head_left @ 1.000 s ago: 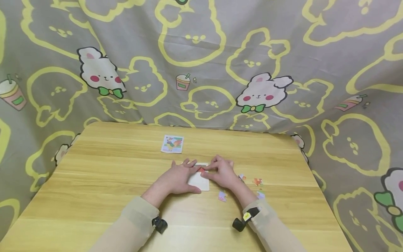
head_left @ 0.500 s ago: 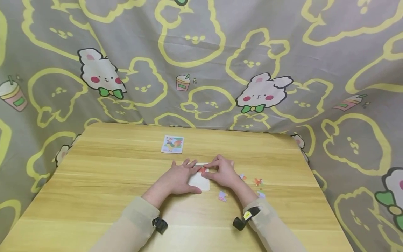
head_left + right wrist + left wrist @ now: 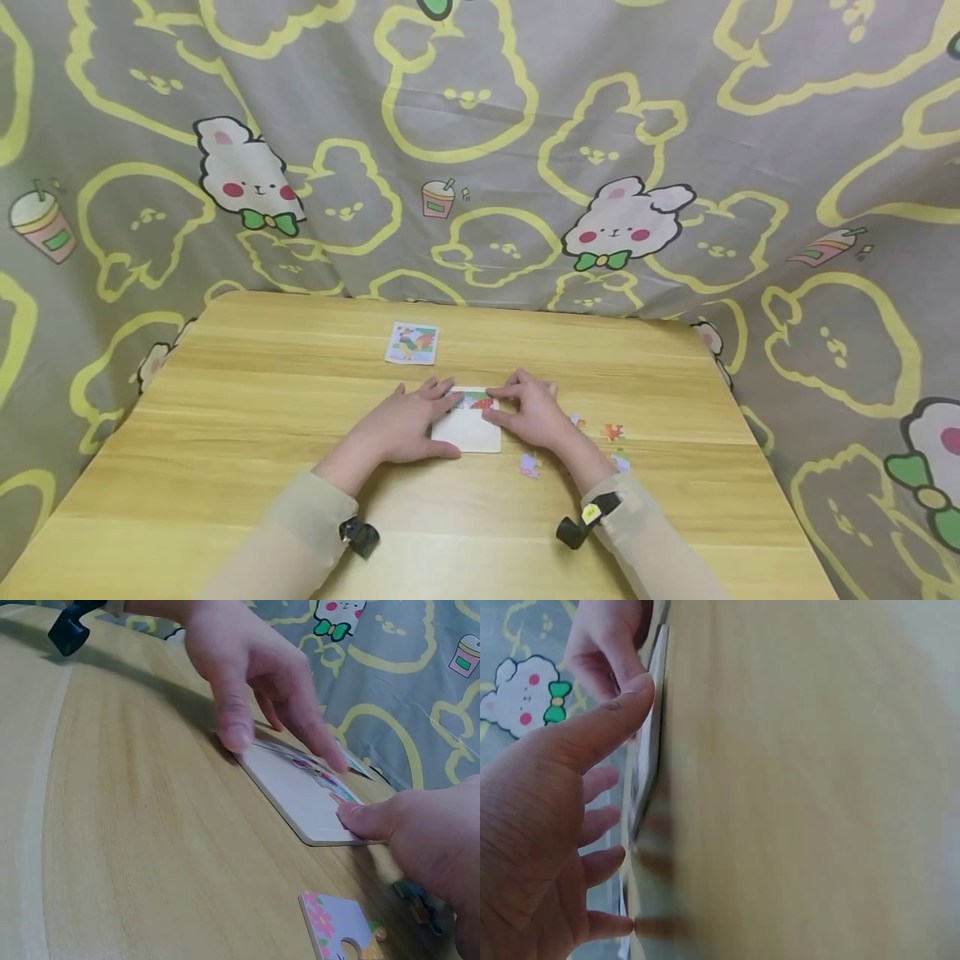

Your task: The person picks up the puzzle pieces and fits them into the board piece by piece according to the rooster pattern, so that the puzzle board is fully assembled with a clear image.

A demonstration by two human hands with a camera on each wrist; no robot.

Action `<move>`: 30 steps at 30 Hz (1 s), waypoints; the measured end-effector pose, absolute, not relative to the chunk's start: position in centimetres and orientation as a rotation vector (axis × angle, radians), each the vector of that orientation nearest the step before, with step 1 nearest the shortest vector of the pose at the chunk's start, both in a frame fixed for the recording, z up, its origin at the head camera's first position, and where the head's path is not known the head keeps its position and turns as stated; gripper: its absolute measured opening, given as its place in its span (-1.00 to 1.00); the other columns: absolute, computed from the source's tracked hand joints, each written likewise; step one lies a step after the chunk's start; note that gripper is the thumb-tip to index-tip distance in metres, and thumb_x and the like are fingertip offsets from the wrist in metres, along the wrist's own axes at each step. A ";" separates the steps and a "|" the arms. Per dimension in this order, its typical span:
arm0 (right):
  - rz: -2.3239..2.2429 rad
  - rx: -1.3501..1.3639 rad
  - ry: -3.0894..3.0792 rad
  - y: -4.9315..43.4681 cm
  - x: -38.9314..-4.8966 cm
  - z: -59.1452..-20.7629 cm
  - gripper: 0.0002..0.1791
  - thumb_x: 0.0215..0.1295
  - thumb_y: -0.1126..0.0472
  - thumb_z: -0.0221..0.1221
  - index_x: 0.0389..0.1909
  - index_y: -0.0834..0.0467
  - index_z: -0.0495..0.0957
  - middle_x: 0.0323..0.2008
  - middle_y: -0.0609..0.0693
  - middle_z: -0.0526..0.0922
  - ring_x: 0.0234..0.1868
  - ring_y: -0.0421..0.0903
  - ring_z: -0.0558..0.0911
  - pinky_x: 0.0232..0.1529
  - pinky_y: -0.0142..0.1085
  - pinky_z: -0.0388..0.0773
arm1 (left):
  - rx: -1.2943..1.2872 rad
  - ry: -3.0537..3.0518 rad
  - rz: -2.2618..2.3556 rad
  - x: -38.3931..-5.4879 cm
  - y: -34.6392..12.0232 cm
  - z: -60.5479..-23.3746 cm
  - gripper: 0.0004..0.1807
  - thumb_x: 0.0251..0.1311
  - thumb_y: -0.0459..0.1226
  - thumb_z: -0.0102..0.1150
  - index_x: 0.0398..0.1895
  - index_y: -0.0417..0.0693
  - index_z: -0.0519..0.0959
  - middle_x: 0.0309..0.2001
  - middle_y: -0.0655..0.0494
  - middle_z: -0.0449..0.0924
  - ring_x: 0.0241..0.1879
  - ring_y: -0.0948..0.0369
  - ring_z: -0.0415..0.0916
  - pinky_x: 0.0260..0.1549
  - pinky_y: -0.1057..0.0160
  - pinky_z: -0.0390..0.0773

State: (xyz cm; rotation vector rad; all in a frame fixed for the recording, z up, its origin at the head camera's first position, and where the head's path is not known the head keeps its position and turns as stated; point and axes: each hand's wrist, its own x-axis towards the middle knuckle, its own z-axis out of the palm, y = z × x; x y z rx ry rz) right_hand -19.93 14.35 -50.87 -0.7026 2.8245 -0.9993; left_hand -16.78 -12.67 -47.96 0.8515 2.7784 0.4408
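A white puzzle board (image 3: pixel 467 432) lies flat on the table, a strip of picture along its far edge. My right hand (image 3: pixel 534 412) is at the board's right side, thumb and index finger pinching a red puzzle piece (image 3: pixel 482 403) at the top right of that strip. In the right wrist view its thumb (image 3: pixel 360 820) presses at the piece beside the board's rim. My left hand (image 3: pixel 401 427) rests at the board's left side with fairly straight fingers, thumb near the front edge, fingertips over the far left part of the strip.
Loose puzzle pieces lie right of the board, among them a lilac piece (image 3: pixel 528 466) with pink flowers and an orange piece (image 3: pixel 613 432). Another lilac piece (image 3: pixel 620 463) is by the right forearm. A rooster picture card (image 3: pixel 412 344) lies farther back. A patterned curtain (image 3: pixel 495 150) surrounds the table.
My left hand has slid left, uncovering more of the board and its picture strip. The red piece first moved slightly right; my right hand stays almost in place.
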 end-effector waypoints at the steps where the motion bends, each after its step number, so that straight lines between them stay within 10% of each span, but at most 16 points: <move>1: -0.979 -0.701 2.831 14.4 -19.9 -50.9 -0.49 0.34 -0.12 0.44 0.20 0.05 0.75 -0.16 -0.16 0.50 -0.27 -0.17 0.47 -0.02 -0.04 0.11 | 0.844 2.778 0.436 -16.7 -13.0 -48.1 0.05 0.21 0.40 0.28 0.65 0.11 0.30 0.67 0.03 0.08 0.62 -0.08 0.03 0.40 -0.47 0.12; 30: -1.047 -0.905 2.739 18.3 -19.1 -50.0 -0.43 0.43 -0.05 0.38 0.32 0.16 0.64 0.13 -0.03 0.60 -0.13 -0.09 0.60 0.14 0.03 0.23 | 0.778 2.751 0.480 -16.0 -14.7 -48.6 -0.13 0.35 0.27 0.27 0.62 0.13 0.36 0.64 0.08 0.14 0.62 -0.08 0.04 0.40 -0.54 -0.02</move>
